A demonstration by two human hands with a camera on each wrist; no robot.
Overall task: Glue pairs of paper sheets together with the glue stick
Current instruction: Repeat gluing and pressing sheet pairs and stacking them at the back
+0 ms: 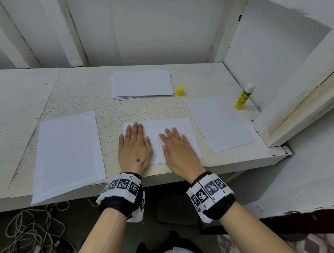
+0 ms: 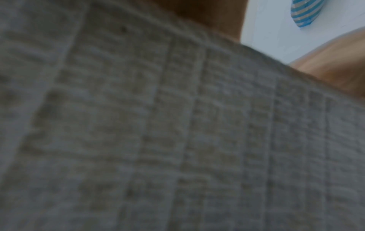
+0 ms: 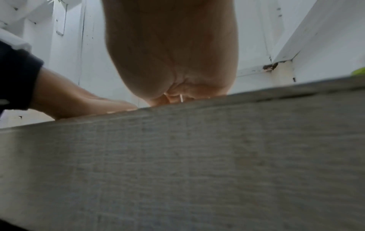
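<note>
Near the table's (image 1: 80, 95) front edge, left hand (image 1: 134, 147) and right hand (image 1: 177, 147) press flat, fingers straight, on thin, floppy paper (image 1: 168, 126); lift it by a corner.

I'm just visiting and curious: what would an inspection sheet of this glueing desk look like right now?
Surface: white table with rough, cracked paint.
Job's things: middle sheet under both hands; one sheet at left, one at right; paper stack at the back; glue stick upright at right, uncapped; yellow cap beside the stack.
Clutter: nothing seen on the table.
Grippers: left hand and right hand press flat on the middle sheet, fingers straight.
Cables: tangled white cords on the floor below, at left.
Surroundings: white painted walls and beams.
</note>
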